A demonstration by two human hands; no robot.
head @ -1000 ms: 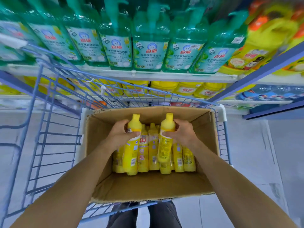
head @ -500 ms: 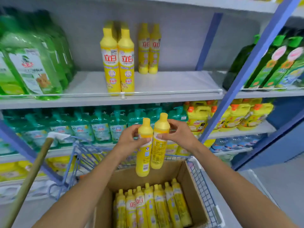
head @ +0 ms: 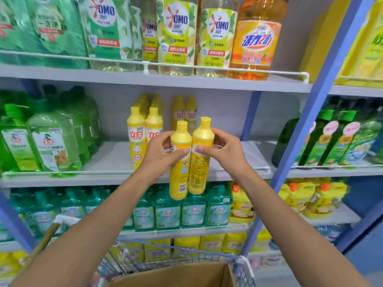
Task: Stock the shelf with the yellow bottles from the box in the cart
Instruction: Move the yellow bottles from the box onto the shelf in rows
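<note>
Head view: left hand (head: 160, 152) and right hand (head: 224, 149), each clamped on one yellow bottle.
The left yellow bottle (head: 180, 177) and right yellow bottle (head: 200, 170) hang upright and touching in mid-air. At 11 o'clock, shelved yellow bottles (head: 135, 137) stand on the grey shelf (head: 107, 160). At 6 o'clock, the cardboard box (head: 176, 275) sits in the wire cart (head: 244, 262).

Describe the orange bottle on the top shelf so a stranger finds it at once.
Start at the top shelf, above the one with the yellow bottles. Follow its row of pale OMO bottles right to the end, before the blue post. The orange bottle is the only amber one, with blue lettering on its label.
</note>
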